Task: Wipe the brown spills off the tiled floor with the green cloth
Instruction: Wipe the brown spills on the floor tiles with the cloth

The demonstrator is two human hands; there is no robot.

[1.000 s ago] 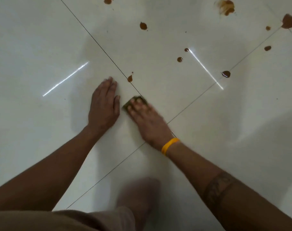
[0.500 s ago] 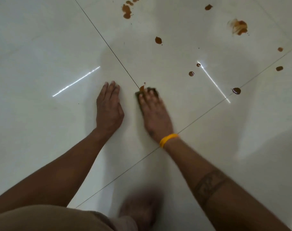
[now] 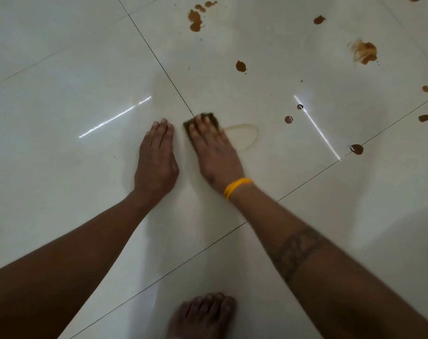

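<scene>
Flat-fingered, the right hand [image 3: 214, 149] presses the cloth [image 3: 203, 122] onto the floor [image 3: 61, 167] at the grout line; the left hand [image 3: 156, 155] rests flat beside it. A faint brown ring [image 3: 244, 135] suggests a soiled cloth could smear the spills [image 3: 241, 66] ahead rather than lift them.

The tiled floor [image 3: 61, 179] lies bare to the left of the left hand [image 3: 156, 157], which rests flat just beside the right hand [image 3: 214, 150], leaving only a narrow gap between them. To the right, a faint smear ring [image 3: 244, 135] touches the right hand; brown spills [image 3: 241, 66] dot the floor ahead. A bare foot [image 3: 203, 316] stands behind.
</scene>
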